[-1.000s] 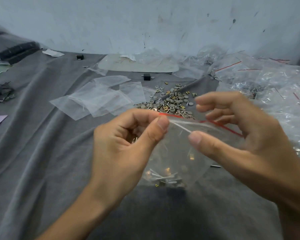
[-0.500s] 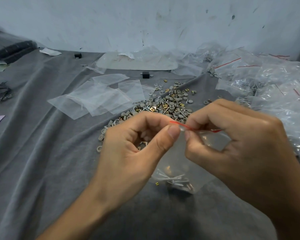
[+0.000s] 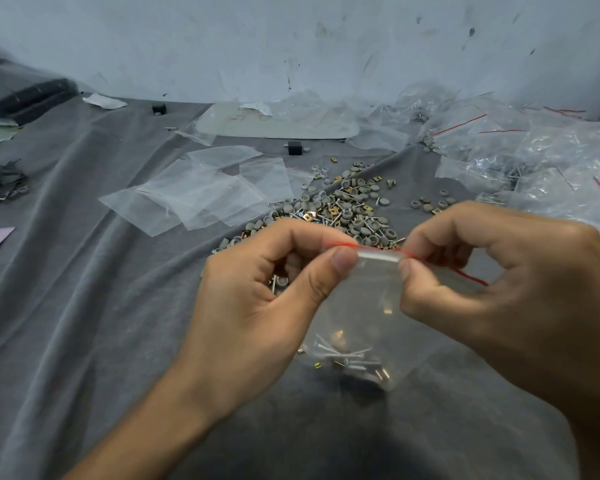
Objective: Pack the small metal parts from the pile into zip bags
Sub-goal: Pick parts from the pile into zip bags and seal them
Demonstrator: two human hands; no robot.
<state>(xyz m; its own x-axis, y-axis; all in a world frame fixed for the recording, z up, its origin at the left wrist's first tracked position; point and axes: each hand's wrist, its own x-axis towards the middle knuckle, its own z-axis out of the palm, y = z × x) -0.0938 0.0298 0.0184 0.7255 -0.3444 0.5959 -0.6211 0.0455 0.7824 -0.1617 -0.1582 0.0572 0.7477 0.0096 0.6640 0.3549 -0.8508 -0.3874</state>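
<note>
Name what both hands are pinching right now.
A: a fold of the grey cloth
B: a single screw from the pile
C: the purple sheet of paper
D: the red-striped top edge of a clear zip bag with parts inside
D: the left hand and the right hand each pinch the red-striped top of the small clear plastic zip bag, and screws and small metal parts lie at its bottom.

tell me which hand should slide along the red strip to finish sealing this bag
Right, probably. The right hand pinches the zip bag mid-strip, with the remaining red strip running under its palm; the left hand anchors the left end.
</note>
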